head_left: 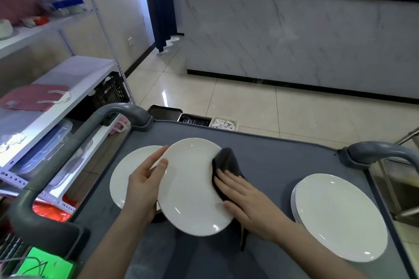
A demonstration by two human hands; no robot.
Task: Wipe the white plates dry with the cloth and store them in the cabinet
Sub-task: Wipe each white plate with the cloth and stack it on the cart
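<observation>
My left hand (145, 186) grips the left rim of a white plate (190, 186), thumb on its face, holding it tilted above the grey cart top (267, 158). With its fingers laid out straight, my right hand (244, 201) presses a dark grey cloth (226, 165) against the plate's right edge. Behind the held plate, partly hidden, another white plate (127, 172) lies flat on the cart. A small stack of white plates (337, 217) sits on the cart at the right. No cabinet can be made out.
The cart has grey handles at left (74, 142) and right (381, 152). A white metal shelf rack (56, 106) with bags and bins stands close on the left. Small trays (195, 119) hang off the cart's far edge. A marble-fronted counter (294, 36) stands beyond the tiled floor.
</observation>
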